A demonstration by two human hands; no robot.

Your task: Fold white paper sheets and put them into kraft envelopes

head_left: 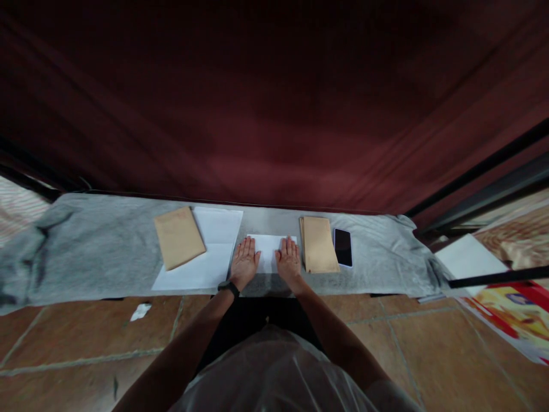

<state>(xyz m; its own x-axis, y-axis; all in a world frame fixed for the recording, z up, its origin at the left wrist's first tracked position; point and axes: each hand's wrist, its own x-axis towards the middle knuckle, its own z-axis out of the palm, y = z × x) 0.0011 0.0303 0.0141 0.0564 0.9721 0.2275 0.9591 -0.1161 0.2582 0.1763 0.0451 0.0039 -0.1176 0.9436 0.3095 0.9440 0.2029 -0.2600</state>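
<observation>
A folded white sheet of paper (266, 252) lies on the grey cloth in front of me. My left hand (245, 260) rests flat on its left end, palm down, fingers stretched forward. On the right end my right hand (289, 258) lies flat in the same way. Just left of my left hand are larger white sheets (218, 246), with a brown envelope (179, 237) partly on top, turned at an angle. Close to the right of my right hand sits a small stack of brown envelopes (319, 245).
A phone (343, 248) with a dark screen lies right of the envelope stack. Grey cloth (107, 246) covers the long narrow surface. A dark red panel (266, 143) rises behind it. A colourful printed box (514, 315) and black bars stand at the right. White scrap (140, 312) lies on the tiled floor.
</observation>
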